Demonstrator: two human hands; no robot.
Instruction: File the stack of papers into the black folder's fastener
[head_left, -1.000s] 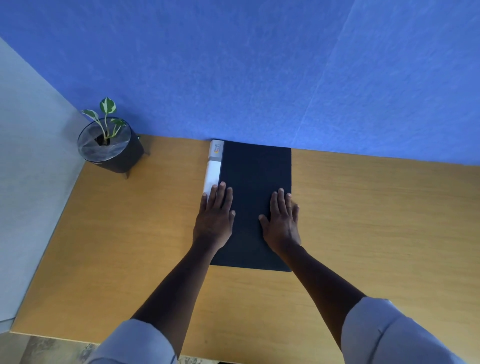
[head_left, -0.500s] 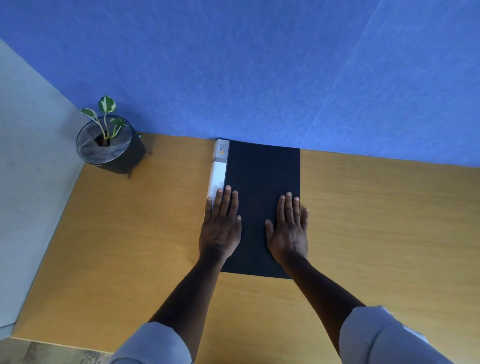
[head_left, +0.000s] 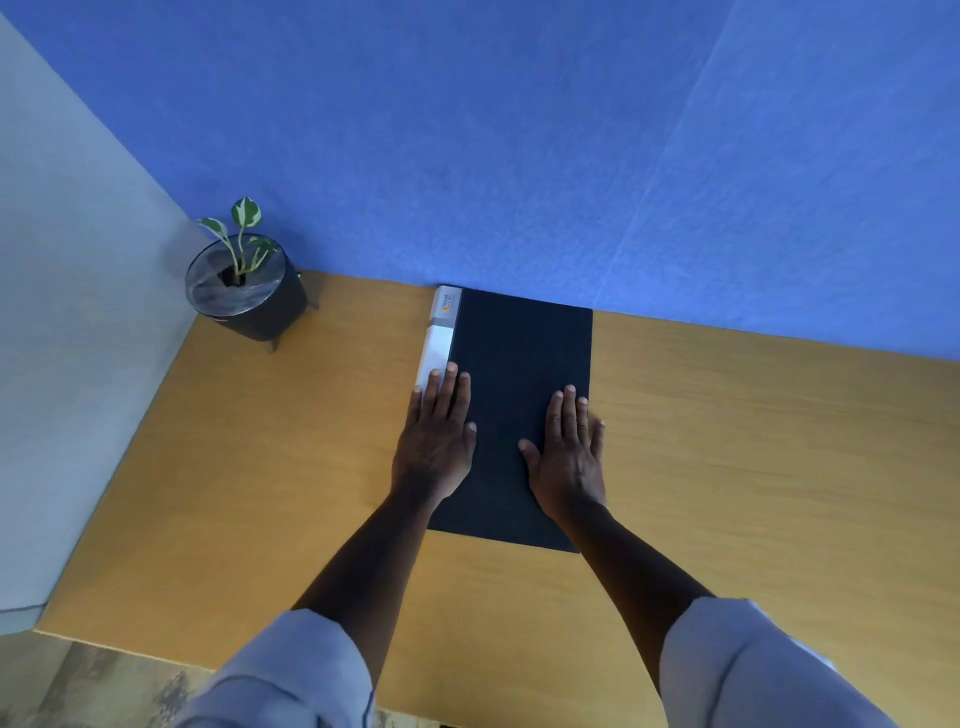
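The black folder (head_left: 519, 358) lies closed and flat on the wooden desk, its far end against the blue wall. Along its left edge runs a white spine strip (head_left: 439, 343) with a small orange logo. My left hand (head_left: 436, 441) rests palm down on the folder's left edge, fingertips reaching the white strip. My right hand (head_left: 569, 457) lies flat on the folder's right half, fingers together and pointing away from me. Neither hand grips anything. No papers or fastener are visible; the cover hides the inside.
A small potted plant (head_left: 244, 291) in a black pot stands at the desk's far left corner. A blue felt wall (head_left: 519, 156) closes off the back and a grey panel (head_left: 62, 312) the left. The wooden desk (head_left: 753, 467) stretches to the right.
The view has shifted slightly. Both hands stay flat on the closed folder in nearly the same places.
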